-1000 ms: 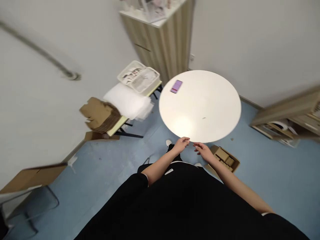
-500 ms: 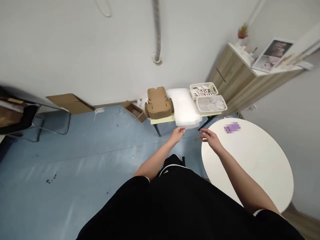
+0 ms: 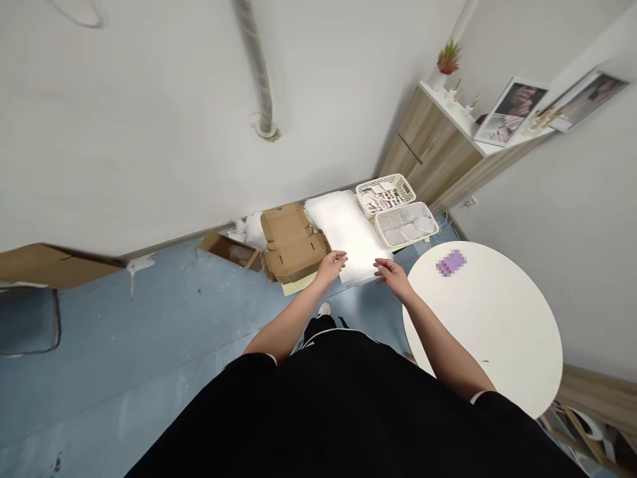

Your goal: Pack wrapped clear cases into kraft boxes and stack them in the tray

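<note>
Left hand (image 3: 330, 268) and right hand (image 3: 395, 277) hovering just below frame centre, fingers (image 3: 340, 255) standing apart, thin white sheets (image 3: 343, 226) lying at centre, cardboard mailer boxes (image 3: 292, 253) resting centre-left

You wear a black short-sleeved fabric top (image 3: 343, 411), with narrow white trim (image 3: 480, 396) edging both sleeves and a thin white curved hem line (image 3: 355, 331). Below show black trousers (image 3: 318, 326) and a white shoe (image 3: 324, 309). Your left hand (image 3: 330, 267) and right hand (image 3: 397, 279) are bare.
</note>
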The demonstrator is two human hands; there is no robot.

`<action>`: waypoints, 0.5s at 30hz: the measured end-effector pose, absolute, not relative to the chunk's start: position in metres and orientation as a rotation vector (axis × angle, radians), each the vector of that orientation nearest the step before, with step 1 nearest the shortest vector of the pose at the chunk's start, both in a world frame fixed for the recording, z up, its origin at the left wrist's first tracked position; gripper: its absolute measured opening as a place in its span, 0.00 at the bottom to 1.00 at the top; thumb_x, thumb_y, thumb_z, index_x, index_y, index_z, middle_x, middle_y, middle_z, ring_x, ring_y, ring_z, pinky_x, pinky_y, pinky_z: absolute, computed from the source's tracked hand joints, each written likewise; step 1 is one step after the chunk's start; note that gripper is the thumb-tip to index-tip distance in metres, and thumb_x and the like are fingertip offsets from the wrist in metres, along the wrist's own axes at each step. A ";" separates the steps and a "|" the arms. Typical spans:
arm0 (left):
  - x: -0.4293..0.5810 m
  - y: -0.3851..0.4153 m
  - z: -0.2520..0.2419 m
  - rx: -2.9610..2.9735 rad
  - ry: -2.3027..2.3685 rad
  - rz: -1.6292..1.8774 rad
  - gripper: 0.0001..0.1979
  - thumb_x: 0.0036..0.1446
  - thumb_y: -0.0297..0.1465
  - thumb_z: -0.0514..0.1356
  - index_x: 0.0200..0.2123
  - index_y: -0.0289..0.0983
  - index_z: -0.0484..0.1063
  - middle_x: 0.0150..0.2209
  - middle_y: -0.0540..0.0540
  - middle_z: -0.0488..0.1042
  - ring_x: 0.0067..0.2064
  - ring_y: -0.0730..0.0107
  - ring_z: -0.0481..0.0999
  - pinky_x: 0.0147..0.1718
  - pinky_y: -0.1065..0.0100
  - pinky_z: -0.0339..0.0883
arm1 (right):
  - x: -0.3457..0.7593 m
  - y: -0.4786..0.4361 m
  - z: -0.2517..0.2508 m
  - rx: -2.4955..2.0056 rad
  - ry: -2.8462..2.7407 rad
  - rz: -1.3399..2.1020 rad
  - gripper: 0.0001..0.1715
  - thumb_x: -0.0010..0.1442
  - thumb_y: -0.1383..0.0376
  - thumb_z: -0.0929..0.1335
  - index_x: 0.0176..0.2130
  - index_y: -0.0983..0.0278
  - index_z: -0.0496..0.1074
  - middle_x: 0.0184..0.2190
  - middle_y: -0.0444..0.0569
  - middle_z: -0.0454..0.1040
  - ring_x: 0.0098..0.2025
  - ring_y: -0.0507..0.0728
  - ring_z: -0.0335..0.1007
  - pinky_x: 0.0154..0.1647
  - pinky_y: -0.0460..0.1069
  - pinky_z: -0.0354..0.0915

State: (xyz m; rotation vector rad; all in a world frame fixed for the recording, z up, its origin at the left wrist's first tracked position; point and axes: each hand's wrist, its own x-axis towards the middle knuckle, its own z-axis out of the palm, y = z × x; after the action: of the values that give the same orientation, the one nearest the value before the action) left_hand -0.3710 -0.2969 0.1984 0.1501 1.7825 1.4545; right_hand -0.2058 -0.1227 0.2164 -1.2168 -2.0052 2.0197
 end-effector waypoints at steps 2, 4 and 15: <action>-0.382 -0.255 0.201 0.242 1.750 1.385 0.11 0.63 0.32 0.61 0.48 0.38 0.77 0.49 0.42 0.80 0.40 0.69 0.79 0.39 0.68 0.71 | -0.199 -0.107 0.220 -1.256 -1.944 1.957 0.26 0.56 0.50 0.72 0.51 0.59 0.77 0.52 0.52 0.80 0.42 0.58 0.78 0.39 0.52 0.73; -0.385 -0.211 0.201 0.321 1.718 1.324 0.11 0.63 0.31 0.61 0.48 0.37 0.77 0.47 0.42 0.80 0.38 0.70 0.78 0.40 0.68 0.71 | -0.185 -0.090 0.224 -1.319 -1.884 1.893 0.29 0.56 0.49 0.72 0.52 0.59 0.77 0.53 0.54 0.80 0.43 0.59 0.79 0.40 0.53 0.73; -0.373 -0.036 0.174 0.699 1.897 1.000 0.14 0.62 0.28 0.63 0.51 0.35 0.77 0.48 0.43 0.80 0.43 0.66 0.79 0.49 0.65 0.71 | -0.079 -0.009 0.243 -1.602 -1.540 1.733 0.30 0.53 0.47 0.73 0.51 0.59 0.77 0.55 0.56 0.78 0.46 0.62 0.79 0.44 0.56 0.73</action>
State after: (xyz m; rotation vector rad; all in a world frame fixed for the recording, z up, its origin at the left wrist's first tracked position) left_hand -0.3726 -0.0364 0.1738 0.6990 1.8967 1.0002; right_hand -0.0791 -0.0094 0.2429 -1.6020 -1.5397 1.7334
